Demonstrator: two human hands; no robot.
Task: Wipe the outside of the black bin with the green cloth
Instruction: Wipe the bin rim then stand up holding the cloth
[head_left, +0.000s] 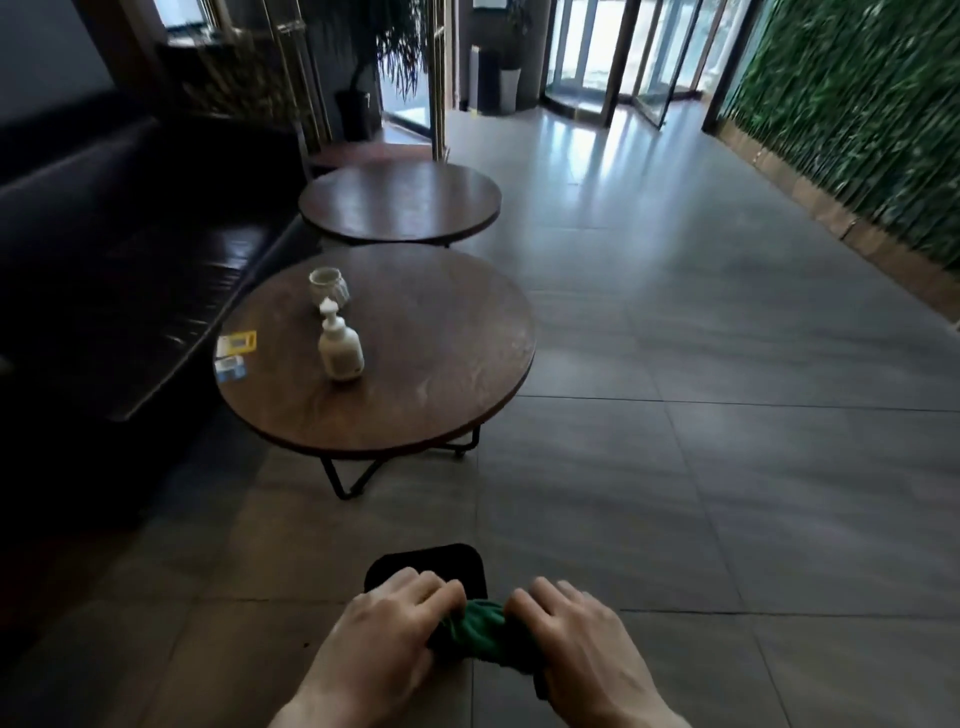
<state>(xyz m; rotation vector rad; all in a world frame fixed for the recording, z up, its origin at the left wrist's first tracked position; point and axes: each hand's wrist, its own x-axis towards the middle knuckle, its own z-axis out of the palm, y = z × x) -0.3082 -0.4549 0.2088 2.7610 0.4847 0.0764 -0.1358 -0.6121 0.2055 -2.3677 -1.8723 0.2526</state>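
Note:
The green cloth (480, 631) is bunched up between both my hands at the bottom centre of the head view. My left hand (384, 631) grips its left end and my right hand (582, 639) grips its right end. Just beyond my left hand's fingers, a small black bin (441, 561) stands on the tiled floor. I see it from above, and my hands hide its near side. The cloth hangs above or against the bin's near edge; I cannot tell whether they touch.
A round wooden table (441, 364) on black metal legs stands ahead on the left, with a white pump bottle (340, 351), a small white cup (327, 286) and cards on it. A second round table (400, 200) is behind it. A dark sofa (104, 249) runs along the left.

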